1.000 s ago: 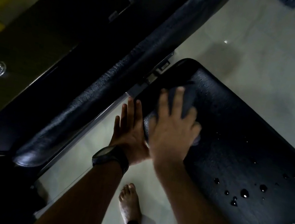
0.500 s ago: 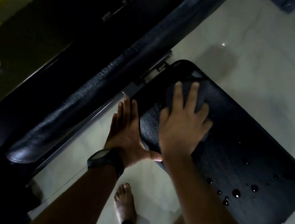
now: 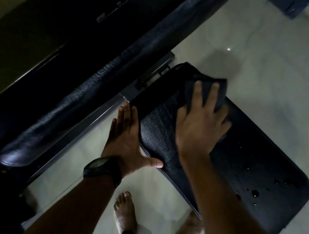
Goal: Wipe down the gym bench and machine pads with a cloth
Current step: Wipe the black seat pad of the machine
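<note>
A black padded seat [image 3: 246, 174] lies in the middle right, with water drops [image 3: 254, 193] near its right end. My right hand [image 3: 200, 122] presses a dark cloth [image 3: 208, 89] flat onto the seat's far left corner, fingers straight. My left hand [image 3: 127, 139] rests flat against the seat's left edge, thumb on the near rim; a dark watch sits on that wrist. A long black back pad [image 3: 101, 84] runs diagonally to the left of the seat.
A metal bracket [image 3: 153, 73] joins the seat to the back pad's frame. Pale tiled floor [image 3: 274, 55] surrounds the seat. My bare feet [image 3: 124, 212] stand just below it. A dark machine base [image 3: 293, 5] shows at the top right.
My right hand has slid the cloth away from me along the seat to its far corner. My left hand has stayed on the seat's left edge.
</note>
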Motion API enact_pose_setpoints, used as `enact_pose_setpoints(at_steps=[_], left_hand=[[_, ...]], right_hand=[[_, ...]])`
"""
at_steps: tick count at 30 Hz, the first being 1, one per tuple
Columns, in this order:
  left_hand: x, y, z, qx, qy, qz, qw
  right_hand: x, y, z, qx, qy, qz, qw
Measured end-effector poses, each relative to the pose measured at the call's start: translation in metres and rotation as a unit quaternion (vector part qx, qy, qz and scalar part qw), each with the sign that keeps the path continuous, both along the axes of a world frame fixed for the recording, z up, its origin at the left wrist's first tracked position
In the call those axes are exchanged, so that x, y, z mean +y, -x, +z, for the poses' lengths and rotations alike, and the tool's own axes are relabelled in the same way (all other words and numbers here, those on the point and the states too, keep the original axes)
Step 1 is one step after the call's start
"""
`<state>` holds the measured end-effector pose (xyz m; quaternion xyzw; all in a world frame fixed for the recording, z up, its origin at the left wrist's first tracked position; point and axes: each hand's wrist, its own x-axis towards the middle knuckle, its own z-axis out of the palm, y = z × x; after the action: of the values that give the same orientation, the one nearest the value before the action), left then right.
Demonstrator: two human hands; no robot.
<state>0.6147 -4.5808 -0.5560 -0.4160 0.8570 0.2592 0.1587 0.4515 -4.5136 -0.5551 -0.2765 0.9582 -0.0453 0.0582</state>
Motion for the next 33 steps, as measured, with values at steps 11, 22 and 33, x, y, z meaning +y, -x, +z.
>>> enact_pose_setpoints(at_steps=[11,22,33], left_hand=[[0.007,0.002,-0.002,-0.011,0.043,-0.039,0.998],[0.013,0.004,-0.007,-0.031,0.022,-0.045,0.998],[0.010,0.004,-0.005,-0.021,-0.010,-0.047,0.999]], right_hand=[[0.002,0.020,0.000,-0.019,-0.015,0.117,0.993],[-0.001,-0.021,-0.004,0.022,0.020,0.312,0.950],[0.046,-0.070,-0.001,-0.001,0.017,0.029,0.999]])
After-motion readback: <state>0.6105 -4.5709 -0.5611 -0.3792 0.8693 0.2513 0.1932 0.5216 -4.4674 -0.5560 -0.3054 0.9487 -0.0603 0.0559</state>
